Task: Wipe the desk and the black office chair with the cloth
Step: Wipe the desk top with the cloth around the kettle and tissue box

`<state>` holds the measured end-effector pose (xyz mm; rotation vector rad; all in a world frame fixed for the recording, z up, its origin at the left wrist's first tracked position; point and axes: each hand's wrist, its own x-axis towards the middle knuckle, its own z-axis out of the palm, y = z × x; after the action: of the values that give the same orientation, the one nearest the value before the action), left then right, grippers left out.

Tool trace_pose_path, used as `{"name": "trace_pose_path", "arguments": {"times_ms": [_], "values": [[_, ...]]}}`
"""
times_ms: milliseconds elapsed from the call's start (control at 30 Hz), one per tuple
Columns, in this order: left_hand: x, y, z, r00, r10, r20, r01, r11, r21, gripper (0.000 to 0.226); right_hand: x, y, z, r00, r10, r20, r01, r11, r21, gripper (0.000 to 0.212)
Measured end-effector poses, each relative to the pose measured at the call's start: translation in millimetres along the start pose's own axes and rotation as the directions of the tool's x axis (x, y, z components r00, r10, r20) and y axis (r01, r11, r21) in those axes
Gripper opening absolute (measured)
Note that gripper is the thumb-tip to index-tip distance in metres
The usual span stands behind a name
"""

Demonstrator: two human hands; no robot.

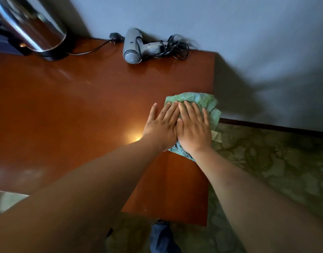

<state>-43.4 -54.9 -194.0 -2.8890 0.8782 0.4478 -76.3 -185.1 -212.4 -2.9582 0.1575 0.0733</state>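
A green cloth (pixel 199 99) lies spread on the glossy reddish-brown desk (pixel 84 99), at its right edge, with a corner hanging over the side. My right hand (pixel 194 129) presses flat on the cloth, fingers straight. My left hand (pixel 161 127) lies flat beside it, thumb side against the right hand, its fingertips on the cloth's left edge and its palm partly on bare wood. The black office chair is not in view.
A grey hair dryer (pixel 134 47) with a coiled black cord (pixel 173 49) lies at the desk's back edge by the wall. A steel kettle (pixel 31 24) stands at the back left on a black base. Patterned green carpet (pixel 266 161) lies right of the desk.
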Motion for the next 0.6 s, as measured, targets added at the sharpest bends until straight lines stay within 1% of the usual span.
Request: {"name": "trace_pose_path", "arguments": {"times_ms": [233,333,433,533,600], "values": [[-101,-1,30,0.998,0.062,0.010,-0.063,0.998,0.005,0.062,-102,-50,15,0.998,0.063,0.008,-0.063,0.998,-0.030,0.062],[-152,-4,46,0.996,0.086,0.024,-0.086,0.996,0.008,0.061,-149,-80,22,0.996,0.086,-0.001,-0.086,0.996,-0.035,0.062],[-206,-18,63,0.996,0.083,0.034,-0.083,0.996,0.012,0.061,-193,-120,30,0.997,0.078,-0.002,-0.078,0.997,-0.016,0.062],[-239,-34,72,0.995,0.091,0.045,-0.093,0.995,0.043,0.061,-216,-151,39,0.994,0.109,-0.011,-0.109,0.994,0.007,0.061],[-247,-42,70,0.994,0.102,0.041,-0.104,0.993,0.048,0.062,-219,-159,41,0.991,0.131,-0.021,-0.130,0.991,0.003,0.060]]}}
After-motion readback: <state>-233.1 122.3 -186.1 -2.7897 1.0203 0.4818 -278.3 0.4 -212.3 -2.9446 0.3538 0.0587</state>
